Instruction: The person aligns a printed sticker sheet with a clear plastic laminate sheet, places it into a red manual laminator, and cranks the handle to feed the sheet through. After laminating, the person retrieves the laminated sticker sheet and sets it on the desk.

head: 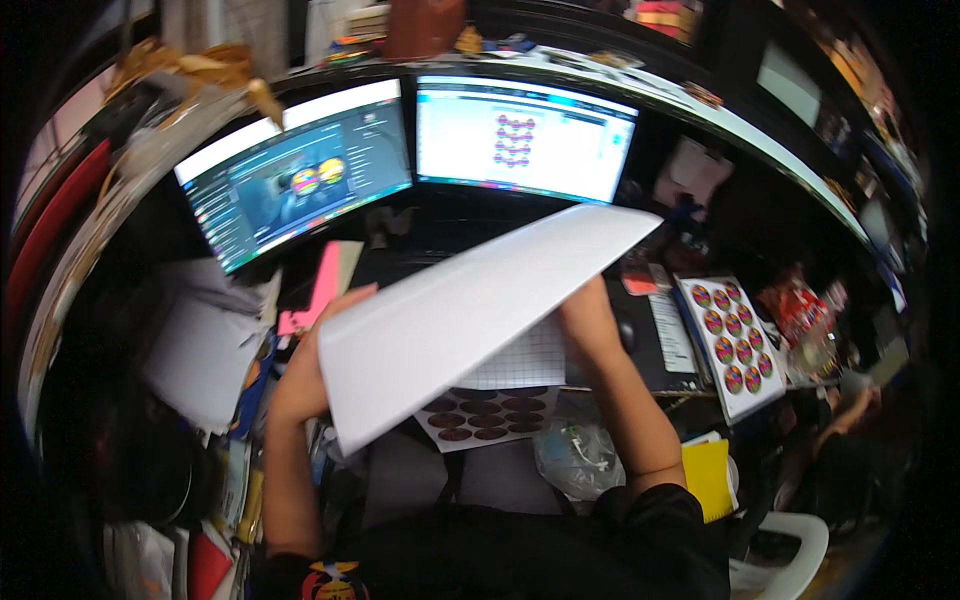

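My left hand [304,375] and my right hand [589,315] hold a large white paper stack or folded sheet [480,315], tilted up from lower left to upper right. It hides most of my fingers. Under it shows a grid-ruled sheet [525,360]. Lower down, a sheet of round printed stickers [487,416] lies partly over my lap. To the right, a white sheet with rows of round colourful stickers [739,345] rests on a stack at the desk's edge.
Two lit monitors [300,176] stand behind. A black mouse [625,331] is right of my right hand. Loose papers [202,352] lie left; a clear plastic bag [577,457] sits by my lap. At far right is another person's arm [851,412].
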`<state>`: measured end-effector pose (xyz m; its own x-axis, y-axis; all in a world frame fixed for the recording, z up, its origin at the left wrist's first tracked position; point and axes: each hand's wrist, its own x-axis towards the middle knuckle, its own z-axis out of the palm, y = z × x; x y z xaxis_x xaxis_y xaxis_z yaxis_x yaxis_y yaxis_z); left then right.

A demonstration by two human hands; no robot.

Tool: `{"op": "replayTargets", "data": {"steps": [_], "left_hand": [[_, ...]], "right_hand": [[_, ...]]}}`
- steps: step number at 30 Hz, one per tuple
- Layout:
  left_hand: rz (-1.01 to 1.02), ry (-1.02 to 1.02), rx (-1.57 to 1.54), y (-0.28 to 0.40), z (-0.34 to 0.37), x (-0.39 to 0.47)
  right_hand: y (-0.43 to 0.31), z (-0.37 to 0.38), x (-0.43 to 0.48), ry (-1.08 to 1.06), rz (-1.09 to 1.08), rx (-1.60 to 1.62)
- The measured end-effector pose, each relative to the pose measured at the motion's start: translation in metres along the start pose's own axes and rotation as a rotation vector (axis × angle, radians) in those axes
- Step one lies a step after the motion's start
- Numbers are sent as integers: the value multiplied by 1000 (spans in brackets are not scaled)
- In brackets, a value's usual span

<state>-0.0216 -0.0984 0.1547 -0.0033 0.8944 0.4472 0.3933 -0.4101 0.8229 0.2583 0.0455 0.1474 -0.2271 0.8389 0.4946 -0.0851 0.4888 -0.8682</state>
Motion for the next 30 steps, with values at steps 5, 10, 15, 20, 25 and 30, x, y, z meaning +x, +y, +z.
{"op": "replayTargets", "data": {"steps": [5, 10, 15, 20, 25, 30], "left_hand": [[-44, 329, 25, 37, -21, 27], [64, 463, 69, 106, -57, 45], [67, 652, 375, 179, -128, 62], [263, 696, 157, 249, -203, 70], [153, 751, 83, 300, -290, 65], [118, 946, 144, 320, -393, 37]], "right_hand": [[-34, 38, 24, -145, 214, 272], [-7, 51, 38, -267, -93, 537], [60, 69, 35, -700, 127, 618], [95, 159, -37, -996, 367, 1008], [43, 246, -78, -1207, 434, 1160], [-23, 292, -71, -1111, 467, 1307]]}}
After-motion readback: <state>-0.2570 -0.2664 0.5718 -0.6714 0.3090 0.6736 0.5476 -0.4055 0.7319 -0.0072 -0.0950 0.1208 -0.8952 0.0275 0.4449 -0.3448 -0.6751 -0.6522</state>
